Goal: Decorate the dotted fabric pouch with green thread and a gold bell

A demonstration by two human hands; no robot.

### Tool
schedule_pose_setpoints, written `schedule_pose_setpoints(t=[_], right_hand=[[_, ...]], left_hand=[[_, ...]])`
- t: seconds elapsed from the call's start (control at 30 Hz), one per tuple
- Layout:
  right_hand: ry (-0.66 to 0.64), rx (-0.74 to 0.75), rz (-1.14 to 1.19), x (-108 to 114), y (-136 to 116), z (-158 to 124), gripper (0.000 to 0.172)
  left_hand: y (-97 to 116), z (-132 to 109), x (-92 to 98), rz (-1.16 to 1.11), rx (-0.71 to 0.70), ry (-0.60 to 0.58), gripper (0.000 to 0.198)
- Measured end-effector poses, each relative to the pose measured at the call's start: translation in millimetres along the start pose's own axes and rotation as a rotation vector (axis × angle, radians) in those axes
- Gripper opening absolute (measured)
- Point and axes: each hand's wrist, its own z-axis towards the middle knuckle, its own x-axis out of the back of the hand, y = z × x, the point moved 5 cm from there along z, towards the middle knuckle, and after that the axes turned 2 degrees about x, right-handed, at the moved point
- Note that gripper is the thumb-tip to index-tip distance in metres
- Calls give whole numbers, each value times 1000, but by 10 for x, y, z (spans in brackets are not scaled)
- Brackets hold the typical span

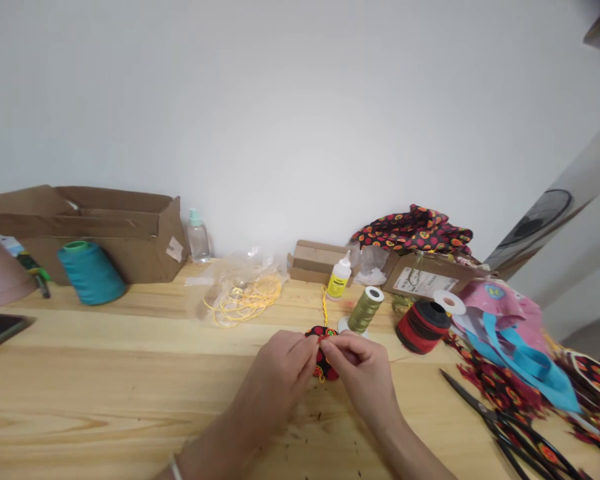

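Note:
A small black fabric piece with red and yellow print [326, 370] lies on the wooden table, partly covered by my fingers. A yellow cord [325, 303] runs up from its far end, and a small yellow loop shows at its near end. My left hand [285, 367] and my right hand [363, 367] meet over it, fingertips close together. Both pinch a thin red strip [323, 338], which may be thread or ribbon; its full length is hidden. Just beyond my right hand stands a spool of olive thread [367, 310].
Behind are a glue bottle [339, 277], tangled yellow cord [253, 300] in clear plastic and a spray bottle [199, 239]. Left stand a teal thread cone [93, 273] and a cardboard box [125, 247]. Black scissors [490, 417], a red-black ribbon roll [423, 327] and fabric scraps [510, 387] lie right.

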Motion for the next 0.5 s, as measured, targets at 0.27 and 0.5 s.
schedule_pose_setpoints(t=[0.27,0.5], right_hand=[[-30,-62,141,14,21,29,15],[-43,-133,247,20,12,44,14]], left_hand=[[92,7,43,5,-73,10,19],[73,21,75,-109,-28,-3,19]])
